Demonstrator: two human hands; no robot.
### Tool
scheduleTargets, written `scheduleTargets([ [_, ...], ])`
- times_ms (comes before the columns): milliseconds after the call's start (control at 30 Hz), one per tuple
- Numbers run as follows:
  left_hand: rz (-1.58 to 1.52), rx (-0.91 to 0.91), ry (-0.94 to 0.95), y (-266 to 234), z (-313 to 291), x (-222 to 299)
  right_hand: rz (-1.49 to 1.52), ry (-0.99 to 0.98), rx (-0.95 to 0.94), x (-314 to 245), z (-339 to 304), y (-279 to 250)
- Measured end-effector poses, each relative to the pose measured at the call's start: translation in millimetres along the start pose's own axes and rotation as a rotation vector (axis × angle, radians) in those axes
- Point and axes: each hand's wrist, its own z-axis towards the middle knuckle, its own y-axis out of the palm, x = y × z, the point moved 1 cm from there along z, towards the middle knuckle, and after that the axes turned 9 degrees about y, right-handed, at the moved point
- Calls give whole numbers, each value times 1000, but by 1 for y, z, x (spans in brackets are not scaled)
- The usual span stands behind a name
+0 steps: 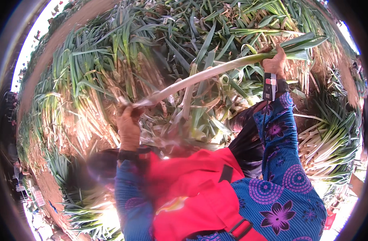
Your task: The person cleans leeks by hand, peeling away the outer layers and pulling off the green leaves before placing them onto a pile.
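A long leek [212, 72] stretches between my two hands, its white shank slanting up from left to right. My right hand [275, 62] is closed around the green upper part, where the leaves fan out past the fist. At the other end, my left hand [129, 124] has its fingers closed by the root end; that end is blurred by motion. Below the leek lie loose stripped leaves [200, 108] and pale peelings, in front of my knees.
Dense rows of leeks [87, 80] are heaped on the left and far side. A pile of leeks [328, 144] lies at the right, and another bunch [95, 213] at lower left. Bare brown soil [79, 20] shows beyond the left rows. My red apron [200, 180] covers my lap.
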Motion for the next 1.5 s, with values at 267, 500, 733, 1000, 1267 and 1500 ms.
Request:
scheduleTargets([
  [267, 752, -269, 191, -35, 4, 46, 31, -73, 7, -22, 9, -2],
  [500, 1326, -764, 593, 115, -35, 30, -7, -108, -36, -7, -12, 6],
  [733, 1503, -772, 647, 121, -26, 0, -46, -133, -51, -11, -9, 5],
  [1000, 1564, -823, 730, 118, -25, -29, 28, -60, -169, -6, -30, 15],
  [1267, 1252, -707, 472, 106, -28, -23, -22, -105, -158, -8, -34, 21],
  [1500, 1368, -823, 541, 122, -45, -14, -53, -125, -119, -1, -36, 27],
])
